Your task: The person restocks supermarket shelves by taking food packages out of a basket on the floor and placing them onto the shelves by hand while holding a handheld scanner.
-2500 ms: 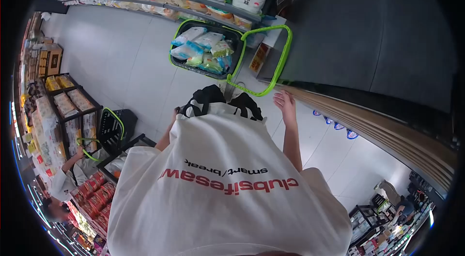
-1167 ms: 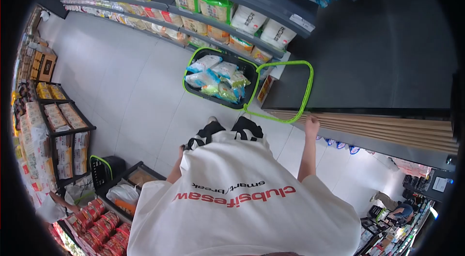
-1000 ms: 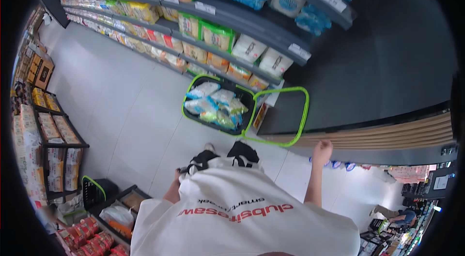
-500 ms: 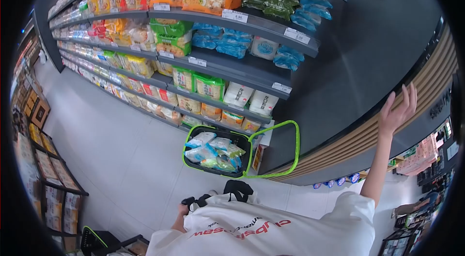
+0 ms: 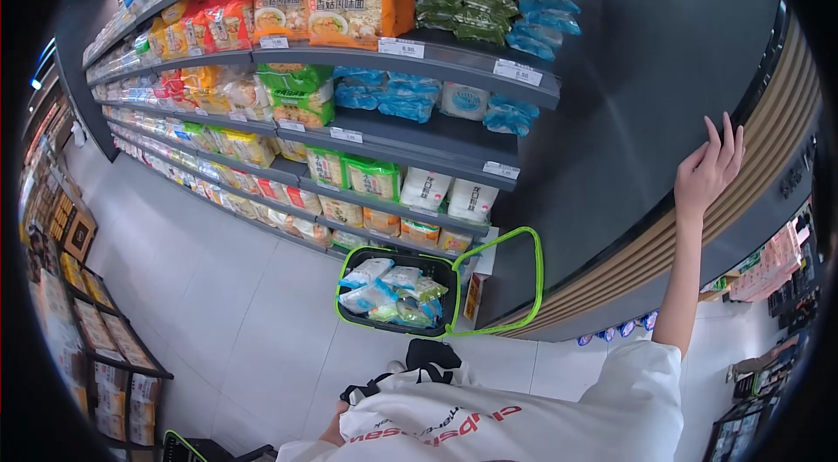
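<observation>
My right hand (image 5: 704,172) is raised at the far right, in front of the wood-slat panel (image 5: 742,191). Its fingers are extended with gaps between them, and nothing is in it. I cannot tell whether it touches the panel. Low at the left of my white shirt (image 5: 524,418), only a bit of my left hand (image 5: 339,414) shows beside a black strap-like thing (image 5: 360,392); its fingers are hidden. On the floor ahead stands a black basket with a green rim (image 5: 339,294), its green handle (image 5: 539,279) swung to the right. White-and-blue and greenish packets (image 5: 370,296) lie inside.
Grey shelves (image 5: 436,148) ahead hold orange noodle packs (image 5: 353,8), green packs (image 5: 371,178) and blue bags (image 5: 406,99). A dark wall panel (image 5: 594,139) adjoins them on the right. Low racks of boxes (image 5: 109,383) line the left. Another black-and-green basket (image 5: 188,446) is at the bottom left.
The view has tilted, so the basket and lower shelves sit slightly lower. My right hand appears slightly further left, still open. My left hand and the black thing beside it show less.
</observation>
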`<act>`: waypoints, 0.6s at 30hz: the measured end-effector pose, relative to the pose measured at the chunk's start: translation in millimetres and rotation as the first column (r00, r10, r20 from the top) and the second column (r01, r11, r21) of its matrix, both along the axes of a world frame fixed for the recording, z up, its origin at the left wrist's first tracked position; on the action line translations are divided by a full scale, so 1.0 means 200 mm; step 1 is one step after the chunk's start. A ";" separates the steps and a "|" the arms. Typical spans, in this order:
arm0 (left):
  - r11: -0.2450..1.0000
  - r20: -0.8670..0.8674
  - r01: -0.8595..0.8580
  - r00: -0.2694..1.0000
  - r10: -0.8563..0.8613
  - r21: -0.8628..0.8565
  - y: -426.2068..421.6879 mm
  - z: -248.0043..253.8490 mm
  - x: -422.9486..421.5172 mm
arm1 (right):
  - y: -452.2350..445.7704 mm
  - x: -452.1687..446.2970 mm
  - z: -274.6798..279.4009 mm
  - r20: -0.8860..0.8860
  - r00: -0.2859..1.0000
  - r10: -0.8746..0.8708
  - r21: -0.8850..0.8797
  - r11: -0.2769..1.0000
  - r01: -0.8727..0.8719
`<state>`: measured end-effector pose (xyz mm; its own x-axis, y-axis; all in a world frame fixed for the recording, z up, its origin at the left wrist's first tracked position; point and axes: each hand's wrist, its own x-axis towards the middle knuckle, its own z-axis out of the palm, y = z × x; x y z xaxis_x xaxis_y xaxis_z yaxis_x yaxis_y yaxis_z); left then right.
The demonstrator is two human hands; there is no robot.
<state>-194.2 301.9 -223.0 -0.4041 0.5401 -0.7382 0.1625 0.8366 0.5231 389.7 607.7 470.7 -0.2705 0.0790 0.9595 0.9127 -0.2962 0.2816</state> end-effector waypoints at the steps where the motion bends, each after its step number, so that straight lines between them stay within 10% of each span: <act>1: 1.000 0.003 0.004 1.000 -0.004 0.004 0.01 0.00 0.00 | 0.01 0.01 0.00 -0.002 1.000 0.020 0.001 1.000 -0.020; 18: 0.999 0.051 -0.033 0.998 0.032 0.027 0.04 -0.02 0.11 | 0.02 0.02 -0.01 0.009 1.000 0.028 0.019 0.999 -0.028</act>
